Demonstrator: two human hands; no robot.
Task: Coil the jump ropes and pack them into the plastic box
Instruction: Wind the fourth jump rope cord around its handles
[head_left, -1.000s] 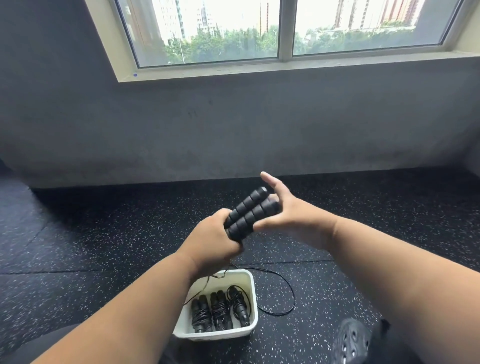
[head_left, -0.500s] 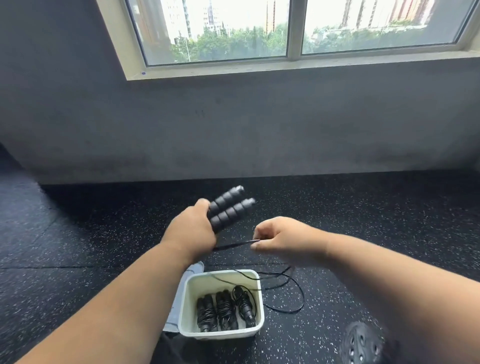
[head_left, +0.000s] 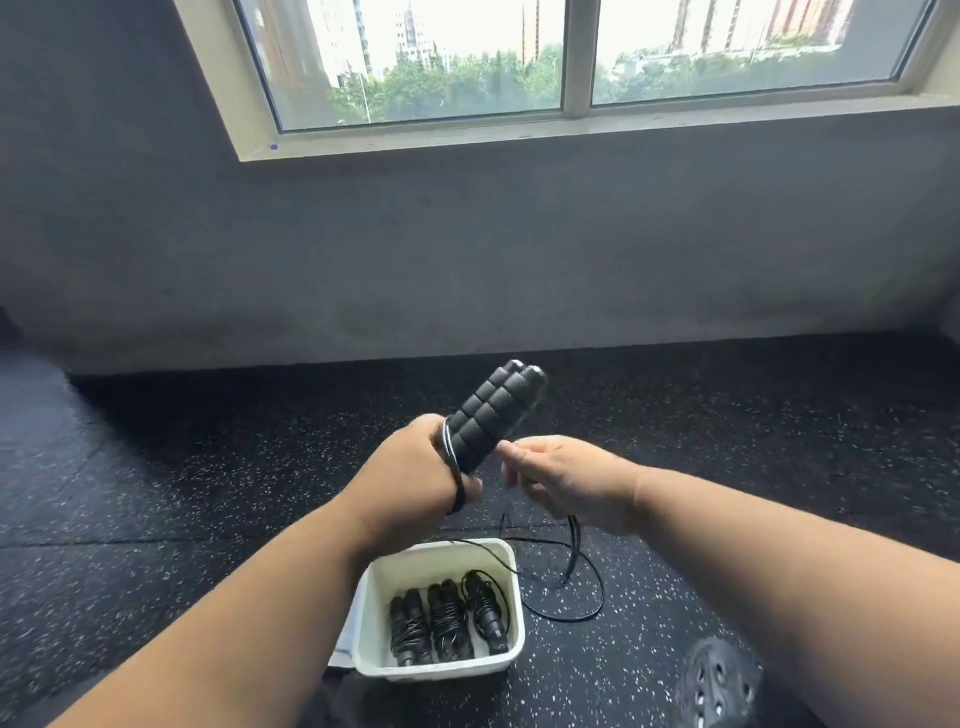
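Note:
My left hand (head_left: 415, 475) grips the lower ends of two black foam jump-rope handles (head_left: 491, 413), held side by side and pointing up to the right. A turn of the thin black cord lies round the handles at my left thumb. My right hand (head_left: 563, 480) pinches the cord just right of the handles; the loose cord (head_left: 582, 590) hangs from it and loops on the floor. Below my hands stands the white plastic box (head_left: 496, 556), holding three coiled jump ropes (head_left: 447, 618).
The floor (head_left: 753, 441) is black speckled rubber matting. A grey wall (head_left: 467, 260) with a window above runs along the far side. A black perforated shoe (head_left: 714, 680) shows at the bottom right. Something pale sticks out at the box's left side.
My right hand has risen from below the handles to beside them, carrying the cord up. A turn of cord now lies round the handles at my left hand. The handles point more steeply upward.

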